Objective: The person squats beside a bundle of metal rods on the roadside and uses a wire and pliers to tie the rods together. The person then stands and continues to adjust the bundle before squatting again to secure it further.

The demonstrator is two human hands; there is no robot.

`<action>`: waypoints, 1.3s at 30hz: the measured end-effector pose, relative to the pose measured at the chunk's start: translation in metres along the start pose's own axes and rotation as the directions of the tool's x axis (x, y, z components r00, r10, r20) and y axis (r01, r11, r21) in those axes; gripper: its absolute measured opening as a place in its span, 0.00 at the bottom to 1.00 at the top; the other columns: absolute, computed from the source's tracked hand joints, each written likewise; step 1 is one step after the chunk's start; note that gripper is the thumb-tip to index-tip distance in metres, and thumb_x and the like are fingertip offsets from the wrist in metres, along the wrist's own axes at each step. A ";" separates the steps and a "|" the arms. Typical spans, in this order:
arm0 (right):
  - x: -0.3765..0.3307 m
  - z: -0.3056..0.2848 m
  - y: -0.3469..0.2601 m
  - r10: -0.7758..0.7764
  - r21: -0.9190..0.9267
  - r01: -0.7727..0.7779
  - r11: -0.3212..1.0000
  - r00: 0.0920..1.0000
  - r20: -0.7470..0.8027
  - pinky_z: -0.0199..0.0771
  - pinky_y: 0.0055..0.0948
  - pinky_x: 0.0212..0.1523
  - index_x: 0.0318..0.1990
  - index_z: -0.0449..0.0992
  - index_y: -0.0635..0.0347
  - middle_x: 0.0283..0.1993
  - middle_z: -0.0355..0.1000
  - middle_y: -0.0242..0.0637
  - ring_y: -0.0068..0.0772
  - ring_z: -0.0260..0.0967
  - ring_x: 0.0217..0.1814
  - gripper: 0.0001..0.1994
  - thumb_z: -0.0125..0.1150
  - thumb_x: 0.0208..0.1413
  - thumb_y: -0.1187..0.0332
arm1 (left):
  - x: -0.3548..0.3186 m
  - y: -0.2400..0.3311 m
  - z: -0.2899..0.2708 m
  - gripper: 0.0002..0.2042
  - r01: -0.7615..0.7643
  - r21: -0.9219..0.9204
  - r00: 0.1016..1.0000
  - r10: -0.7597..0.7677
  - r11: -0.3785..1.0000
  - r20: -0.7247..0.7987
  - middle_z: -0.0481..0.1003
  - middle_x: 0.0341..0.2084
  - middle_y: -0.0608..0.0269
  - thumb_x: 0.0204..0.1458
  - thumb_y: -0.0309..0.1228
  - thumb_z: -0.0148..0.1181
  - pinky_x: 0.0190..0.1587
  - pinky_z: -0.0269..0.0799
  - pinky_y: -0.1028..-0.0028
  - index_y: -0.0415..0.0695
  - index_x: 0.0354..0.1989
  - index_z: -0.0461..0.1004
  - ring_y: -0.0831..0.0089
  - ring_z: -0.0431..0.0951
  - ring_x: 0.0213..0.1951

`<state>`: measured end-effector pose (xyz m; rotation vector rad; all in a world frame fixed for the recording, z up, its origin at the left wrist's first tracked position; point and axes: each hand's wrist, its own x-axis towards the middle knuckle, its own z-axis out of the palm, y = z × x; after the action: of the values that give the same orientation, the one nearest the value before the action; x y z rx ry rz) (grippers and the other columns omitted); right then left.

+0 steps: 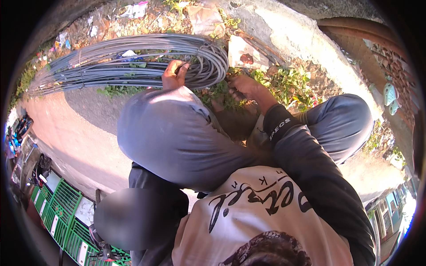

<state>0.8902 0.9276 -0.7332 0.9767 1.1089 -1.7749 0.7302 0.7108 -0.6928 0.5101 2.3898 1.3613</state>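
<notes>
A long flattened coil of grey cable (146, 42) lies on the ground across the upper left, its rounded end toward the middle. Over the lower edge of that end, my left hand (174, 74) rises past my bent knee with its fingers curled; a small dark bit shows at the fingertips, too small to name. My right hand (246, 88) is just right of the coil's rounded end, its fingers closed low among green leaves. What it grips is hidden in shadow. A thin tie (81, 66) crosses the coil on the left.
Weeds (290, 84) grow right of my right hand, beside a pale flat piece (248, 52) with a dark red patch. A concrete ledge (301, 40) runs along the upper right, with light green clogs (390, 98) beyond it. Green slatted racks (62, 208) stand at lower left.
</notes>
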 end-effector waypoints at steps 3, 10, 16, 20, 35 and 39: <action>-0.025 0.000 -0.015 0.075 0.052 -0.075 0.996 0.997 0.013 0.75 0.39 0.21 0.36 0.75 0.66 0.27 0.73 0.38 0.34 0.72 0.23 0.08 0.52 0.64 0.71 | 0.000 0.003 -0.005 0.06 0.033 0.067 0.999 -0.031 0.997 -0.036 0.73 0.24 0.66 0.56 0.26 0.65 0.35 0.67 0.76 0.38 0.34 0.74 0.79 0.68 0.28; 0.005 -0.038 0.017 -0.044 -0.245 0.086 0.966 0.984 0.174 0.64 0.25 0.14 0.35 0.77 0.65 0.26 0.71 0.31 0.23 0.66 0.19 0.08 0.58 0.61 0.69 | 0.004 -0.008 0.016 0.07 0.040 -0.068 0.996 -0.045 0.997 -0.074 0.74 0.24 0.67 0.55 0.27 0.66 0.34 0.67 0.77 0.39 0.34 0.73 0.81 0.70 0.28; -0.005 0.000 -0.005 -0.155 -0.059 0.165 0.985 0.977 0.147 0.56 0.24 0.12 0.34 0.78 0.59 0.21 0.68 0.26 0.19 0.60 0.15 0.08 0.57 0.62 0.65 | 0.007 -0.006 0.009 0.15 0.043 -0.230 0.989 -0.074 0.972 -0.130 0.75 0.28 0.62 0.53 0.23 0.67 0.36 0.69 0.80 0.38 0.46 0.70 0.80 0.73 0.31; -0.002 -0.016 -0.006 -0.499 -0.342 0.554 0.759 0.832 0.240 0.61 0.33 0.20 0.37 0.78 0.59 0.23 0.69 0.33 0.29 0.65 0.22 0.10 0.57 0.61 0.63 | 0.013 -0.008 0.015 0.17 0.135 -0.310 0.987 -0.155 0.941 -0.041 0.78 0.31 0.58 0.55 0.26 0.66 0.40 0.73 0.74 0.41 0.52 0.72 0.73 0.78 0.38; 0.054 0.000 0.035 -0.628 -0.888 0.455 -0.068 0.672 0.393 0.76 0.39 0.40 0.37 0.80 0.56 0.36 0.77 0.47 0.43 0.76 0.38 0.08 0.55 0.54 0.67 | 0.014 0.014 -0.006 0.11 0.050 0.146 0.984 -0.074 0.988 0.161 0.82 0.35 0.57 0.55 0.35 0.66 0.42 0.77 0.70 0.44 0.43 0.82 0.66 0.83 0.37; 0.041 0.000 0.049 -0.505 -0.865 0.360 0.350 0.850 0.149 0.73 0.35 0.35 0.34 0.79 0.57 0.32 0.75 0.42 0.38 0.74 0.34 0.07 0.54 0.56 0.70 | 0.007 0.031 -0.013 0.12 0.098 -0.079 0.963 -0.074 0.992 0.259 0.84 0.38 0.59 0.55 0.35 0.66 0.44 0.78 0.72 0.42 0.43 0.83 0.69 0.84 0.40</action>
<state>0.9197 0.9045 -0.7849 0.1240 2.2352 -1.1434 0.7227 0.7194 -0.6601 0.5167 2.1082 1.2754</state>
